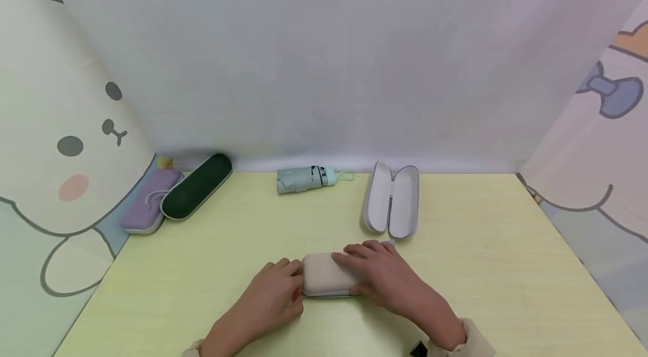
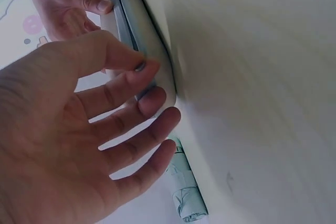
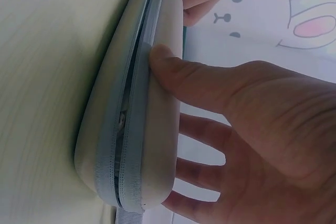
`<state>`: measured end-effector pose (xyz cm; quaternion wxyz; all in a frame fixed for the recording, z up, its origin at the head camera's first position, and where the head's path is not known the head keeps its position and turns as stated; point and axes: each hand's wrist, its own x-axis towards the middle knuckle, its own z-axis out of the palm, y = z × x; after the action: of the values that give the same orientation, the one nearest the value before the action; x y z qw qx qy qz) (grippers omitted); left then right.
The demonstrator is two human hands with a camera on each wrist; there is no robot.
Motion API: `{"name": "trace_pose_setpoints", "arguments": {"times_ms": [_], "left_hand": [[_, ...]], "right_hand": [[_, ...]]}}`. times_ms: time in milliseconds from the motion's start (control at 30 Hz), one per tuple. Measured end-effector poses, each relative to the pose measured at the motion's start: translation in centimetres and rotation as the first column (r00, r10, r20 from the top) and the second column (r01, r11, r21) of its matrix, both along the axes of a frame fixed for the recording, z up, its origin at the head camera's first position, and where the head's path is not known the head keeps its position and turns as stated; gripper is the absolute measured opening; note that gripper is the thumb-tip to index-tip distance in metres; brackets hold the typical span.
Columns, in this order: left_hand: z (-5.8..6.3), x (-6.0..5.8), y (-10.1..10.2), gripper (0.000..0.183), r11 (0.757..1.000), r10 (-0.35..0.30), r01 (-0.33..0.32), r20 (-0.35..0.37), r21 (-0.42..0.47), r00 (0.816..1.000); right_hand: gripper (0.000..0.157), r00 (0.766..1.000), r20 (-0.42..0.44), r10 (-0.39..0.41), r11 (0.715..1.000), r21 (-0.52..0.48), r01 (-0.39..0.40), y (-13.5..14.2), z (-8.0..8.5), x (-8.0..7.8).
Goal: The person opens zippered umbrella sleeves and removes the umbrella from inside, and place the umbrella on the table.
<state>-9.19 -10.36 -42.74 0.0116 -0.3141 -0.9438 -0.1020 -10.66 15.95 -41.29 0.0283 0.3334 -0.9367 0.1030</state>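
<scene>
A beige zippered case [image 1: 324,277] with grey zip tape lies on the table between both hands. My left hand [image 1: 275,292] is at the case's left end, its thumb and index finger pinching the small metal zip pull [image 2: 140,66]. The other left fingers are loosely bent beside it. From the right, my right hand [image 1: 382,277] holds the case, thumb against the front side and fingers over the top. Along the front, the zip [image 3: 125,114] is parted, and a narrow dark gap shows something inside. A grey strap [image 3: 129,216] sticks out at the right end.
Behind the right hand stands an opened white glasses case [image 1: 405,205]. A folded pale green umbrella [image 1: 301,180] lies at the back edge. On the far left, a dark green glasses case [image 1: 197,188] leans on a purple case [image 1: 149,197] with a pale cord.
</scene>
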Motion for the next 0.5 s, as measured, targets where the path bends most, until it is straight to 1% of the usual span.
{"name": "trace_pose_setpoints", "arguments": {"times_ms": [133, 267, 367, 500], "left_hand": [[-0.33, -0.25, -0.35, 0.024, 0.999, -0.022, 0.022, -0.016, 0.037, 1.000], [-0.44, -0.41, -0.53, 0.020, 0.998, -0.032, 0.034, -0.029, 0.061, 0.999], [-0.39, -0.47, -0.59, 0.014, 0.998, -0.034, 0.035, -0.028, 0.057, 0.999], [-0.29, -0.48, -0.63, 0.015, 1.000, -0.014, 0.015, -0.049, 0.022, 0.999]], "right_hand": [[0.069, 1.000, 0.024, -0.003, 1.000, 0.001, 0.003, -0.01, 0.04, -0.09], [0.068, 1.000, 0.016, -0.002, 1.000, -0.003, 0.002, 0.00, 0.13, -0.03], [0.068, 1.000, 0.008, 0.004, 1.000, -0.009, -0.004, 0.00, 0.25, 0.05], [0.068, 1.000, 0.020, 0.006, 1.000, -0.015, -0.006, -0.04, 0.40, 0.08]]}}
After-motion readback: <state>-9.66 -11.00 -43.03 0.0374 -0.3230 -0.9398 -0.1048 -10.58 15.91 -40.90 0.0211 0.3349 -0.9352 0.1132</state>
